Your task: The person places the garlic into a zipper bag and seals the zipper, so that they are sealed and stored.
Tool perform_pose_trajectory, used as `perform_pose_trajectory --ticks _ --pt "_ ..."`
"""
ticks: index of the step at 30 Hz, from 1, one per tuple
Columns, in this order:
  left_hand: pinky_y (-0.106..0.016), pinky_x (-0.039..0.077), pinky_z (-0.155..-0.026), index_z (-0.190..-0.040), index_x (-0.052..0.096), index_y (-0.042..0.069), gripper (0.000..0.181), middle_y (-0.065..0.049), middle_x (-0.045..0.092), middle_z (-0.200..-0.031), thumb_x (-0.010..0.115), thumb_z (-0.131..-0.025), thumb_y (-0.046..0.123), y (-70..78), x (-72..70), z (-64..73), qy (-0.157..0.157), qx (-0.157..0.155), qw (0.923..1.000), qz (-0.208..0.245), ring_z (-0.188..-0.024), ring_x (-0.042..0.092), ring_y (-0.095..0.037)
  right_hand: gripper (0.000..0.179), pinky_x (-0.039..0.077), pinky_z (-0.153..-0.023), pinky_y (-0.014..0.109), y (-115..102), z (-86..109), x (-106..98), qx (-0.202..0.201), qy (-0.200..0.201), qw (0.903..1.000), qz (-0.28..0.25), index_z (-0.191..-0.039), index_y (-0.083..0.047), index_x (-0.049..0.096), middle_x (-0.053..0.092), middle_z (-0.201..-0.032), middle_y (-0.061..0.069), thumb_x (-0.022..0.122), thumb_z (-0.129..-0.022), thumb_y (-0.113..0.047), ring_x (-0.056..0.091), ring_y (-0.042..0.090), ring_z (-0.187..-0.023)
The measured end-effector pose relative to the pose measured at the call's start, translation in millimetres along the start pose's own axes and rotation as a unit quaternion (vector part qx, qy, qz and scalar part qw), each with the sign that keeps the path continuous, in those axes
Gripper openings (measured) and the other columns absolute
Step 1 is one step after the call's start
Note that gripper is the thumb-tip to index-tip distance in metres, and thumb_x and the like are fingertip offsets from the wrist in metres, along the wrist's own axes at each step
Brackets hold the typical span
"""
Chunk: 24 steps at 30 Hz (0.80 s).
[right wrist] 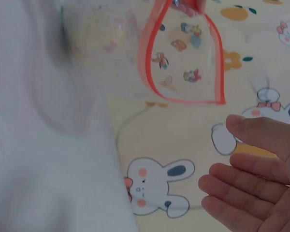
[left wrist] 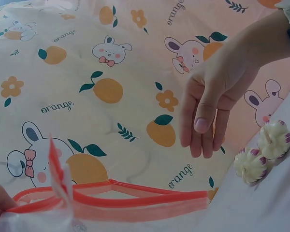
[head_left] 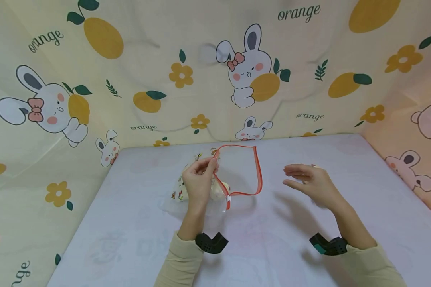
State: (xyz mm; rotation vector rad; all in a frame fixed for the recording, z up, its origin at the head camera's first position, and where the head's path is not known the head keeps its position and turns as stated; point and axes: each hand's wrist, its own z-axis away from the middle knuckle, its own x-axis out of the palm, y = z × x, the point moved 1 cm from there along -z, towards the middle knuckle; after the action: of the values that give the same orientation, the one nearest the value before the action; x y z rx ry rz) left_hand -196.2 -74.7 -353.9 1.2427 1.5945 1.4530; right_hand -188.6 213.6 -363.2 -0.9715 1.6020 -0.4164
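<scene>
Pinching red-rimmed zip bag (head_left: 259, 176) at frame center with my left hand (head_left: 199, 179). Right hand (head_left: 314, 182), center right: fingers extended, thumb apart.

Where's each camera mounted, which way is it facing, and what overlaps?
Head: worn on the head, looks forward and down at the red-rimmed bag and table; left hand, right hand and sleeves show.
Left wrist: looks across the bag toward the printed backdrop; right hand and a bit of left hand show.
Right wrist: looks toward the bag's open mouth; right hand shows, left partly, blurred.
Shared by wrist views: bag, backdrop, both hands.
</scene>
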Motion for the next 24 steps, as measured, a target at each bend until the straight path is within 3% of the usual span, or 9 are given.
perform_pose_trajectory --ticks 2,3,13,22,24 --pt "-0.011 0.054 -0.060 -0.094 0.073 -0.002 0.016 -0.009 0.074 -0.079 0.073 -0.085 0.012 0.1 0.0 0.2 0.000 0.000 1.0000 0.001 -0.064 0.066 -0.002 0.038 0.049 -0.086 0.004 2 0.7 -3 0.000 -0.002 1.0000 0.002 -0.115 -0.001 0.066 0.070 -0.112 0.022 0.076 -0.082 -0.017 0.053 -0.026 -0.090" --pt "-0.011 0.054 -0.061 -0.094 0.073 -0.002 0.016 -0.009 0.074 -0.080 0.073 -0.085 0.012 0.0 -0.1 0.3 0.000 -0.001 1.0000 0.000 -0.065 0.066 -0.002 0.038 0.047 -0.079 -0.001 3 1.1 -5 -0.002 -0.003 1.0000 0.006 -0.116 -0.001 0.066 0.070 -0.112 0.022 0.076 -0.082 -0.017 0.051 -0.027 -0.090" --pt "-0.012 0.055 -0.061 -0.094 0.072 -0.003 0.018 -0.009 0.074 -0.079 0.073 -0.085 0.012 0.1 0.2 0.6 0.001 0.004 1.0000 0.000 -0.064 0.067 -0.001 0.035 0.049 -0.076 0.001 17 2.2 -18 -0.002 -0.005 0.9998 0.019 -0.115 -0.003 0.067 0.071 -0.110 0.019 0.075 -0.083 -0.017 0.054 -0.025 -0.088" --pt "-0.011 0.054 -0.060 -0.094 0.072 -0.004 0.018 -0.003 0.073 -0.074 0.074 -0.084 0.011 -1.5 0.6 -0.1 0.001 0.003 1.0000 0.007 -0.063 0.066 -0.001 0.036 0.048 -0.073 0.001 32 3.7 -30 0.009 -0.010 0.9994 0.031 -0.117 -0.004 0.066 0.072 -0.107 -0.001 0.074 -0.084 -0.017 0.054 -0.024 -0.090" --pt "-0.012 0.054 -0.060 -0.093 0.072 -0.004 0.017 -0.002 0.073 -0.074 0.074 -0.084 0.011 -2.3 0.9 -0.6 0.000 0.003 1.0000 0.009 -0.062 0.066 -0.001 0.037 0.047 -0.074 0.001 35 4.3 -34 0.014 -0.016 0.9995 0.025 -0.119 -0.003 0.065 0.071 -0.106 -0.011 0.073 -0.085 -0.016 0.054 -0.024 -0.090"
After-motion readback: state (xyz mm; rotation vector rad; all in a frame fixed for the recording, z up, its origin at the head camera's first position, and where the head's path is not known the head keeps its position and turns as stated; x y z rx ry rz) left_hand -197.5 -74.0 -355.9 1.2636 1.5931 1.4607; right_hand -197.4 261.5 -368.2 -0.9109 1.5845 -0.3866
